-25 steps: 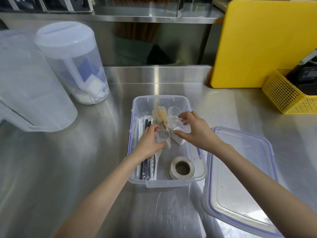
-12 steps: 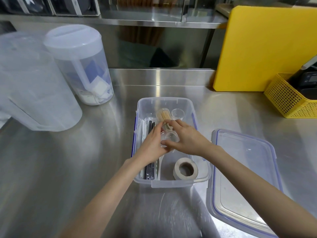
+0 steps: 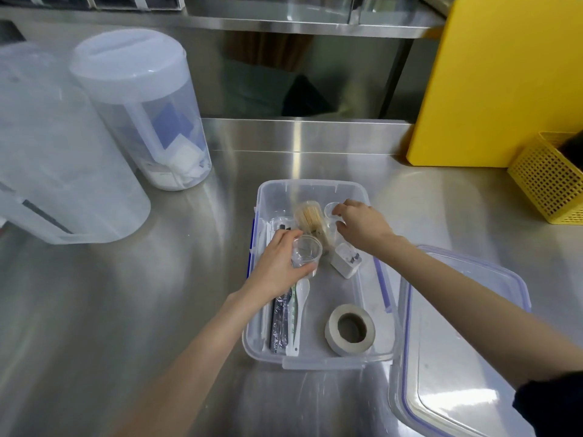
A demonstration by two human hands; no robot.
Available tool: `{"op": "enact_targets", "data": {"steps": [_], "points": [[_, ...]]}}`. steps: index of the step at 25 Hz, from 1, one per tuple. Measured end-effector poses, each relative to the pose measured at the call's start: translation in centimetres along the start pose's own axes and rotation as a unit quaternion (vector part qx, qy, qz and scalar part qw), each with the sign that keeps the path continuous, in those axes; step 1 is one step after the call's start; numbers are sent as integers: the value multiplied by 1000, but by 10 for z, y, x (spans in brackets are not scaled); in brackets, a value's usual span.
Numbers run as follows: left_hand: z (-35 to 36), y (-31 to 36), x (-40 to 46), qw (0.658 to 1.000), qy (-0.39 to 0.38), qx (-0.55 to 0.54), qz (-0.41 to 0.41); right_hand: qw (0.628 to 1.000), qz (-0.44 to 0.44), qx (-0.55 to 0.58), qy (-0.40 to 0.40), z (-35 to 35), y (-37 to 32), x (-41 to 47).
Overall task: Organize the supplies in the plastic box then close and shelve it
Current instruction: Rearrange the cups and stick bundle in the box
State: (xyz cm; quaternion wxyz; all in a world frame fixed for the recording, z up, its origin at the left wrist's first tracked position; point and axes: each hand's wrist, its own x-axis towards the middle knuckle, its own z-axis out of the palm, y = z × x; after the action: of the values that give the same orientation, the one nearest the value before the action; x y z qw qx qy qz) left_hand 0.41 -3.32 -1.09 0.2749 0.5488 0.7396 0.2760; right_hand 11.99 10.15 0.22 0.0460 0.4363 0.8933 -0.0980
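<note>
Box (image 3: pixel 315 354): clear plastic, open, on the steel counter (image 3: pixel 157 310) directly before the person. Lid (image 3: pixel 467 342): off, lying flat just beside the box on its right, within easy reach for closing.

Contents, near to far:
- Tape roll (image 3: pixel 349 330), flat on the floor at the near right corner.
- Wrapped utensils (image 3: pixel 282 323) and a white spoon (image 3: pixel 301 305), laid lengthwise along the left wall, probably so that long items take the long side.
- White block (image 3: pixel 346 260) with dark prongs, perhaps a plug adapter, mid-box, tilted.
- Toothpick bundle (image 3: pixel 308 216), in clear wrap, toward the far end.
- Small cup (image 3: pixel 331 210), clear, at the far right, touching the right hand.

Hands:
- Left hand (image 3: pixel 279 268): fingers and thumb curled round a clear cup (image 3: pixel 306 252), holding it above the utensils, mouth toward the camera; judged to be kept ready for nesting with the other cup.
- Right hand (image 3: pixel 359 227): reaching to the far end, fingertips at the small cup's rim. Whether it has a pinch on the cup or only touches it cannot be told.

Stage, as a judgement: sorting under way; closing and shelving not yet begun.

Surroundings: two lidded pitchers (image 3: pixel 138 108) far left; yellow board (image 3: pixel 504 80) and yellow basket (image 3: pixel 550 181) far right; steel shelf (image 3: pixel 299 26) behind.
</note>
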Motion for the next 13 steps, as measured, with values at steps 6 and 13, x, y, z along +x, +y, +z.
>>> {"op": "enact_targets", "data": {"steps": [6, 13], "points": [[1, -3, 16, 1000, -9, -1, -9, 990, -8, -137, -36, 22, 1, 35], [-2, 0, 20, 1000, -10, -6, -11, 986, -19, -167, 21, 16, -1, 30]]}}
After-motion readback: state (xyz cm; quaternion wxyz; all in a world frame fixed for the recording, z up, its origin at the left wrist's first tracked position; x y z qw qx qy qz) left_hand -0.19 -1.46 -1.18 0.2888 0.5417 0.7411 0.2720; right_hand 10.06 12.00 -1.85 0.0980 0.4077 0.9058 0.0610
